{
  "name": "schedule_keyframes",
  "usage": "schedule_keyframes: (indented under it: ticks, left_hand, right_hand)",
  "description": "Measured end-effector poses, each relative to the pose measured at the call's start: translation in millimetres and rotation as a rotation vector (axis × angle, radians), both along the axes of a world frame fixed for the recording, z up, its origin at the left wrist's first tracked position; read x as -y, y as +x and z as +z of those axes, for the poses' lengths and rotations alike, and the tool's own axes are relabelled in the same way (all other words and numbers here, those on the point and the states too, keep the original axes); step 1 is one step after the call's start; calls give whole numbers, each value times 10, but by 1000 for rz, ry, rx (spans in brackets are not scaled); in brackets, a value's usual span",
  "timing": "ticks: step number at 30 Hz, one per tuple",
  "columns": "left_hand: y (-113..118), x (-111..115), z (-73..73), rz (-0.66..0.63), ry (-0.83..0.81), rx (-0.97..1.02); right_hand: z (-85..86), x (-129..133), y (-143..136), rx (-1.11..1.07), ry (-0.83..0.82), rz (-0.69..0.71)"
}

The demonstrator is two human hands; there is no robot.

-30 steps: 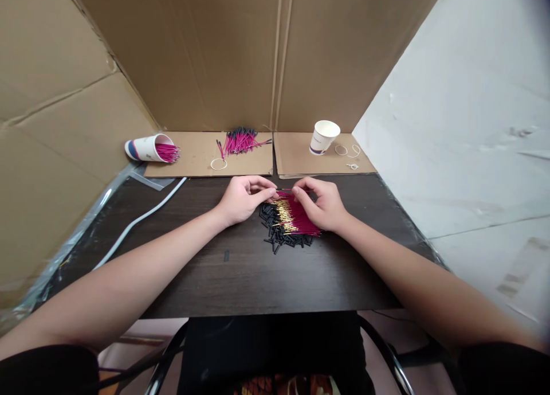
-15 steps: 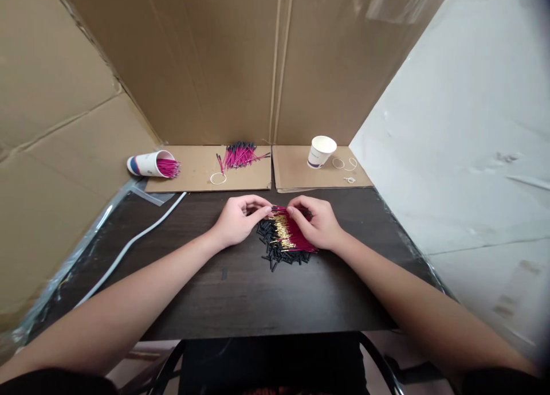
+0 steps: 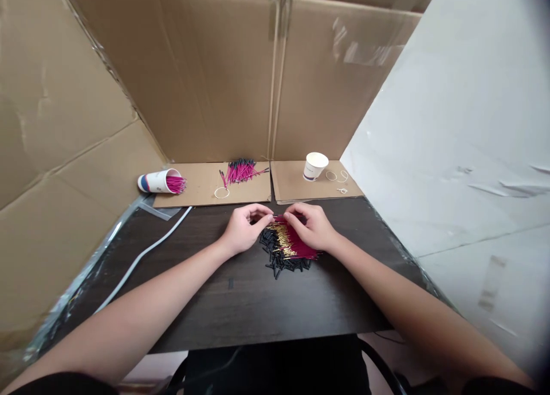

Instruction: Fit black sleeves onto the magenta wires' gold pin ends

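Closely bunched magenta wires (image 3: 302,245) show gold ends (image 3: 283,238), left hand (image 3: 242,230) and right hand (image 3: 316,227) pinched.

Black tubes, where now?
Head view, just below centre: the black tubes lie on the dark table along the left and near sides of the magenta wires.

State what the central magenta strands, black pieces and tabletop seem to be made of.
Strands: probably plastic-coated wire, evenly coloured; their gold ends gleam like metal.
Black pieces: likely plastic or rubber, dull and uniformly dark.
Tabletop: wood or wood-look laminate, dark with a soft sheen; faint streaks suggest grain, but don't settle which.
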State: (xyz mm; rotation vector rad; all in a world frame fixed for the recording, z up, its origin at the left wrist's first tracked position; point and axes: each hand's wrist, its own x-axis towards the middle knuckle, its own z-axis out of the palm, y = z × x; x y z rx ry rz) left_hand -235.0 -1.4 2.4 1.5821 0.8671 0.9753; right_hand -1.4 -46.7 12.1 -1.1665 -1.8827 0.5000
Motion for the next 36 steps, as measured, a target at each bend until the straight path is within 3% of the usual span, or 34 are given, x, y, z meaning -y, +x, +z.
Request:
schedule_keyframes:
  ticks: [4, 8, 14, 36]
  left_hand:
    - [68, -133, -43, 48, 24, 67]
    - [99, -186, -91, 94, -1, 81]
    - [101, -128, -122, 106, 70, 24]
    - [74, -82, -66, 37, 80, -41]
  right_hand:
    - [66, -166, -8, -16, -38, -27]
    - [6, -264, -15, -83, -100, -35]
    - [-113, -184, 27, -80, -55, -5]
    - [-148, -145, 15, -237, -126, 27]
